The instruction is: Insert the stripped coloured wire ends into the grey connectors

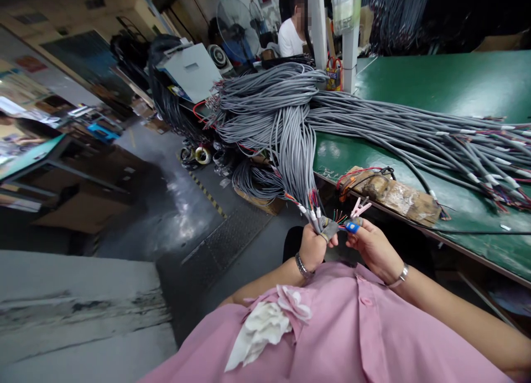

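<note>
Closest to me is the pink shirt (332,328). Just above it, my left hand (312,247) is closed around the ends of a few gray cables (309,209), held in front of my body at the table edge. My right hand (373,245) is close beside it, fingers pinched on something small near the thin colored wires (340,216); a blue cap (352,226) covers one fingertip.

I judge the cables soft and bendable, but heavy together, because they hang down from the big bundle (286,112). The bare wire tips look fragile, so the gray jacket just below them is the better place to hold.

Further away lies a wooden block (394,195) on the green table (456,84). Far behind, a person (292,35) sits near a fan (236,26).
</note>
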